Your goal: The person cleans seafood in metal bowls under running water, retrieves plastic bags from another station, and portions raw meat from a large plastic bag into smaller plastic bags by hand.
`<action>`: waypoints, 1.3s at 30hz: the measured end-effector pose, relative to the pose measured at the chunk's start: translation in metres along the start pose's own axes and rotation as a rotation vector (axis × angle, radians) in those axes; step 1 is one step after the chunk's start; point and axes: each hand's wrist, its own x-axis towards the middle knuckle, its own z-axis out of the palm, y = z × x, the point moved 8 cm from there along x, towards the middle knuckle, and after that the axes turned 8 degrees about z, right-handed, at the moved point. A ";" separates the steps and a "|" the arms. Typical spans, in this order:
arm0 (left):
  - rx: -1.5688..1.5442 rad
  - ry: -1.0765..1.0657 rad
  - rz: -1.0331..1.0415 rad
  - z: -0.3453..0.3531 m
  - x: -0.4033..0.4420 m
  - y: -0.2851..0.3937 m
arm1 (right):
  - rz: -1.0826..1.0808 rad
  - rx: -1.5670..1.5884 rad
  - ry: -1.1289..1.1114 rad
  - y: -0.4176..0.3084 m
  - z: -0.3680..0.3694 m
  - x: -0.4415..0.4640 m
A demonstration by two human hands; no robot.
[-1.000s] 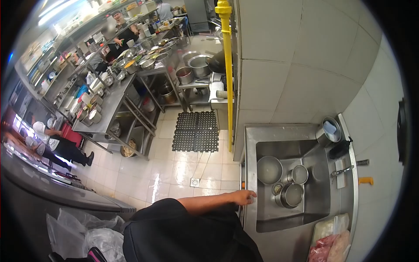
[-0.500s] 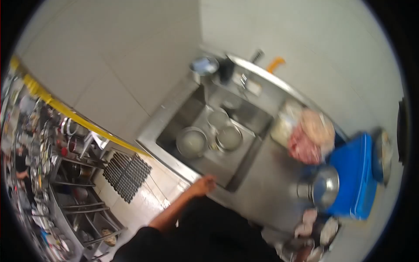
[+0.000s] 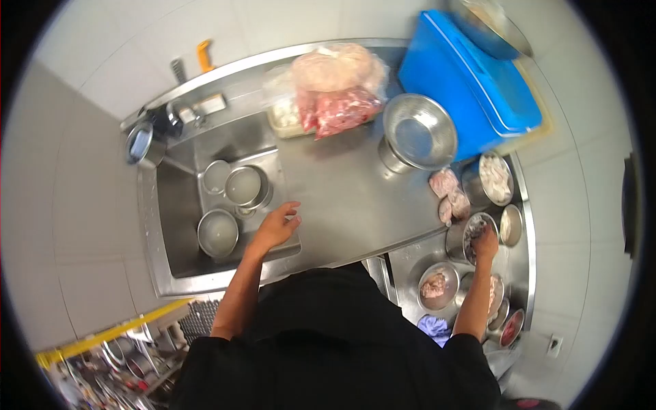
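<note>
My left hand [image 3: 277, 226] hovers at the right edge of the sink [image 3: 179, 240], fingers apart and holding nothing. Beside it in the sink are a pot of cloudy liquid [image 3: 244, 186] and a bowl [image 3: 218, 234]. On the right, my right hand [image 3: 486, 242] reaches into a metal pot [image 3: 459, 240] with dark and pale contents; its fingertips are hidden there. Raw meat pieces [image 3: 447, 191] lie just above that pot, and a pot of pale strips [image 3: 495, 179] stands behind it. A bowl of pink meat [image 3: 438, 285] sits below my right hand.
Bagged meat [image 3: 342, 109] lies at the counter's back. A steel colander [image 3: 419, 132] stands near a blue cooler box [image 3: 465, 82]. The faucet [image 3: 188, 115] is behind the sink. More bowls, one with red contents [image 3: 511, 328], and a purple cloth [image 3: 434, 329] are at lower right.
The view has swung right from the kitchen aisle to the sink and counter. My left hand has moved over the sink's edge; my right hand now shows in the pot.
</note>
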 end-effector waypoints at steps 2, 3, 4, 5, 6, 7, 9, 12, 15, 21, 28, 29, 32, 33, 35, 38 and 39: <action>-0.006 -0.050 0.045 0.016 0.014 0.014 | 0.035 0.029 -0.038 -0.003 -0.004 0.005; -0.020 -0.073 0.064 0.024 0.016 0.019 | 0.037 0.030 -0.098 0.002 -0.003 0.004; -0.014 -0.114 0.084 0.029 0.017 0.022 | -0.084 0.141 -0.109 0.004 -0.001 0.004; -0.009 -0.115 0.098 0.029 0.017 0.023 | -0.208 0.246 -0.111 0.009 -0.005 0.005; -0.010 -0.113 0.107 0.031 0.016 0.022 | -0.177 0.333 -0.193 0.020 -0.003 0.011; -0.016 -0.143 0.121 0.034 0.013 0.016 | -0.151 0.423 -0.274 0.030 0.001 0.015; -0.110 -0.115 -0.053 0.031 0.008 -0.013 | -0.080 0.300 -0.193 0.029 0.008 0.005; 0.011 -0.172 -0.130 0.037 0.006 -0.021 | 0.112 0.078 -0.180 0.013 0.007 0.001; -0.072 -0.233 -0.027 0.061 0.019 -0.016 | 0.106 0.162 -0.127 0.017 0.008 0.003; -0.156 -0.295 0.193 0.104 0.083 0.048 | 0.126 0.238 -0.203 0.016 -0.024 0.000; -0.482 0.082 -0.168 0.126 0.197 0.135 | 0.245 0.214 -0.185 0.028 -0.055 0.001; -0.465 0.077 -0.209 0.129 0.218 0.131 | 0.240 0.196 -0.204 0.028 -0.057 0.003; -0.522 0.077 -0.231 0.144 0.260 0.117 | 0.230 0.135 -0.252 0.021 -0.072 0.009; -0.601 0.086 -0.222 0.150 0.266 0.117 | 0.216 0.087 -0.286 0.018 -0.076 0.009; -0.645 0.073 -0.193 0.151 0.259 0.133 | 0.248 0.066 -0.302 0.017 -0.088 0.010; -0.731 0.060 -0.126 0.144 0.233 0.160 | 0.218 0.013 -0.348 0.015 -0.093 0.017; -0.770 0.054 -0.082 0.145 0.223 0.168 | 0.220 0.012 -0.348 0.016 -0.097 0.017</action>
